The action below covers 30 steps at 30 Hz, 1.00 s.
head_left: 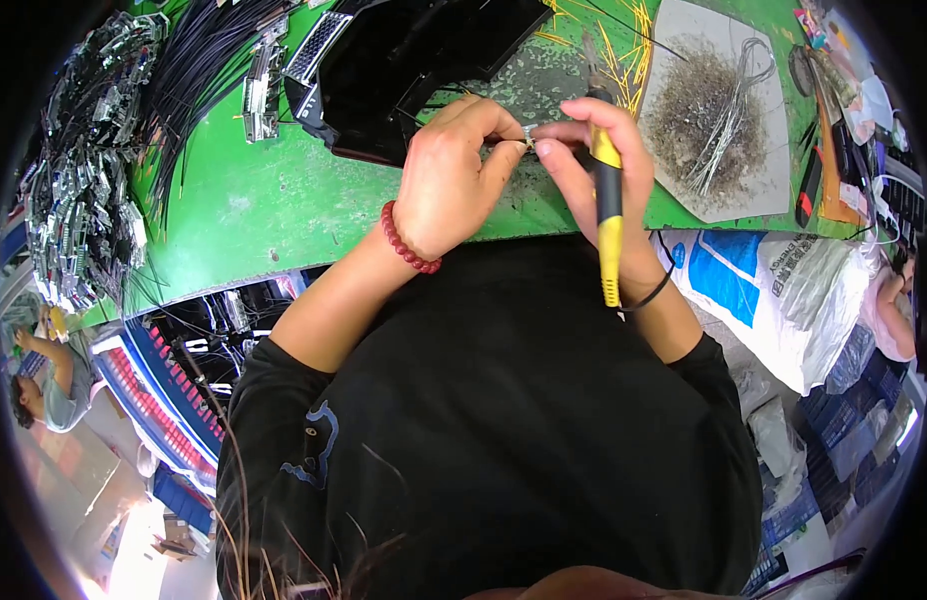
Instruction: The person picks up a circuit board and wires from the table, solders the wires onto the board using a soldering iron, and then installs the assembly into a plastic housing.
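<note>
My left hand (452, 175), a red bead bracelet at its wrist, is closed in a pinch at the front edge of the green bench. Its thumb and fingertips hold a tiny pale part (529, 136), too small to name. Facing it, my right hand (629, 165) has its thumb and a finger at the same part. A yellow and black soldering iron (609, 190) is also held in the right hand, its metal tip pointing away from me and its cord end hanging toward me. Just beyond my left hand lies a large glossy black plastic housing (414, 75).
On the right, a grey board (779, 180) bears solder debris and coiled solder wire (729, 125). Yellow wires (634, 60) lie beyond my hands. At left are black cables (189, 80) and heaped small assemblies (84, 220). White sacks (804, 300) stand below the right edge; people sit both sides.
</note>
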Each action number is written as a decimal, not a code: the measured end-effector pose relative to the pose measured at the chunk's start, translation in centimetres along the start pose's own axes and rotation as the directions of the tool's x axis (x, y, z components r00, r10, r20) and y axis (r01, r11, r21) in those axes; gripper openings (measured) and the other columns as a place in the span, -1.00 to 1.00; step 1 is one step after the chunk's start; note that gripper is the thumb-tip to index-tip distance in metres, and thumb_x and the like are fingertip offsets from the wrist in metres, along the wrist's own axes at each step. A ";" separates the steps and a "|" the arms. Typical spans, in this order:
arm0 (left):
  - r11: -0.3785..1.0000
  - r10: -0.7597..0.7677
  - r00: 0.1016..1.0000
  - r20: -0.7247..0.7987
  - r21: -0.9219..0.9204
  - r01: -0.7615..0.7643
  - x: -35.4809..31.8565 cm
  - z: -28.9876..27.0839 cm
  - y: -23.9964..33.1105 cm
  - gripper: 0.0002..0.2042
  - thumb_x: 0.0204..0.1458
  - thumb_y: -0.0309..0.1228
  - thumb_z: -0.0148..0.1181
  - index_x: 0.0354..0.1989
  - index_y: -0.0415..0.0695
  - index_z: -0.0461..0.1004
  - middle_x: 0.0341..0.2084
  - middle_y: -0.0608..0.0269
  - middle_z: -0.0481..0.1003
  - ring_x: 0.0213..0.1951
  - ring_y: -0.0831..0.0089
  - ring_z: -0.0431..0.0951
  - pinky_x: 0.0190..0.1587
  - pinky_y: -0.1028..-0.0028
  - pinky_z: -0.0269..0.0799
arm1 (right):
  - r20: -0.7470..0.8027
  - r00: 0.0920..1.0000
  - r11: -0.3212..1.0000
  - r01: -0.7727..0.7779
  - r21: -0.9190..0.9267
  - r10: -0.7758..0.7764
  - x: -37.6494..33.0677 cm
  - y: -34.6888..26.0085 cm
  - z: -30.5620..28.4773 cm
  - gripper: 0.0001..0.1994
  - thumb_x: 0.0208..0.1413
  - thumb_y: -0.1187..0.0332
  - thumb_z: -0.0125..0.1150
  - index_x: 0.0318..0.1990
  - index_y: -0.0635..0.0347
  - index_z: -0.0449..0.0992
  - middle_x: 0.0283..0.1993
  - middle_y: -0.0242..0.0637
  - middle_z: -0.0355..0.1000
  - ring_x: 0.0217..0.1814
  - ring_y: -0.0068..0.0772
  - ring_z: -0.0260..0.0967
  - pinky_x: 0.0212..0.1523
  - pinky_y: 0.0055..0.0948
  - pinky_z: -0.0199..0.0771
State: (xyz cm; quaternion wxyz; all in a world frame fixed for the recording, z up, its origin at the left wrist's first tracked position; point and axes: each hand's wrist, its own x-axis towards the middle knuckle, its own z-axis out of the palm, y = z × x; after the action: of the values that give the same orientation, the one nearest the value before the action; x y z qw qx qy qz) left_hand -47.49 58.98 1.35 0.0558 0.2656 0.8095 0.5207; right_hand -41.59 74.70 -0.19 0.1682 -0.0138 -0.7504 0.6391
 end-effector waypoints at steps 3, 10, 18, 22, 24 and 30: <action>0.998 0.033 0.999 -0.009 0.061 -0.033 0.0 0.2 -0.1 -0.93 -0.13 -0.59 0.22 -0.47 -0.24 0.45 -0.51 0.13 0.46 -0.39 0.16 0.50 -0.32 0.31 0.41 | -0.015 1.000 1.000 -0.001 -0.006 0.001 0.2 0.3 0.5 -0.66 -0.07 0.61 0.32 -0.10 0.23 0.42 -0.36 -0.28 0.50 -0.34 -0.54 0.50 -0.31 -0.57 0.51; 0.999 0.004 1.000 -0.020 0.053 -0.003 0.1 0.3 -0.2 -0.92 -0.14 -0.57 0.24 -0.47 -0.24 0.45 -0.52 0.14 0.46 -0.41 0.19 0.50 -0.36 0.33 0.42 | -0.030 0.979 0.944 0.184 -0.274 -0.200 0.3 0.9 0.1 -0.69 -0.18 0.60 0.37 -0.21 0.16 0.51 -0.40 -0.32 0.52 -0.45 -0.48 0.43 -0.37 -0.55 0.40; 0.998 -0.008 1.000 -0.014 0.058 0.009 0.0 0.3 -0.3 -0.92 -0.14 -0.56 0.25 -0.48 -0.22 0.45 -0.52 0.15 0.46 -0.43 0.20 0.50 -0.38 0.33 0.41 | -0.031 0.984 0.968 0.168 -0.187 -0.177 0.6 0.7 0.0 -0.67 -0.16 0.66 0.33 -0.18 0.22 0.48 -0.31 -0.27 0.54 -0.30 -0.43 0.56 -0.27 -0.56 0.44; 0.997 0.024 0.999 -0.027 0.080 -0.022 0.0 0.4 -0.4 -0.92 -0.14 -0.56 0.25 -0.48 -0.22 0.46 -0.53 0.16 0.46 -0.43 0.20 0.51 -0.38 0.33 0.42 | -0.062 0.994 0.994 0.081 -0.075 -0.086 0.6 0.9 0.5 -0.67 -0.13 0.66 0.30 -0.15 0.22 0.46 -0.35 -0.24 0.54 -0.35 -0.45 0.55 -0.31 -0.56 0.46; 0.995 0.026 0.999 -0.035 0.095 -0.023 -0.1 0.5 -0.4 -0.92 -0.14 -0.56 0.25 -0.49 -0.21 0.46 -0.53 0.17 0.46 -0.42 0.20 0.51 -0.38 0.33 0.42 | 0.009 0.999 0.998 0.041 -0.053 -0.041 0.6 0.9 0.2 -0.65 -0.06 0.66 0.27 -0.08 0.23 0.41 -0.36 -0.28 0.52 -0.32 -0.51 0.51 -0.27 -0.58 0.47; 0.997 0.026 1.000 0.004 0.067 -0.027 -0.1 0.2 -0.2 -0.91 -0.15 -0.55 0.26 -0.48 -0.19 0.46 -0.51 0.16 0.48 -0.41 0.19 0.50 -0.32 0.31 0.43 | 0.109 0.986 0.971 0.148 -0.190 -0.129 1.3 1.4 -0.4 -0.65 0.00 0.64 0.26 -0.03 0.21 0.39 -0.39 -0.33 0.48 -0.36 -0.62 0.42 -0.31 -0.61 0.43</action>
State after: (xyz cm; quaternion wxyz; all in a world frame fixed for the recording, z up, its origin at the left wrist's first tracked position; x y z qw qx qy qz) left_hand -47.41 59.06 1.09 0.0411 0.2787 0.8228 0.4936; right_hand -43.00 75.67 -1.15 0.1738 0.0527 -0.8164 0.5482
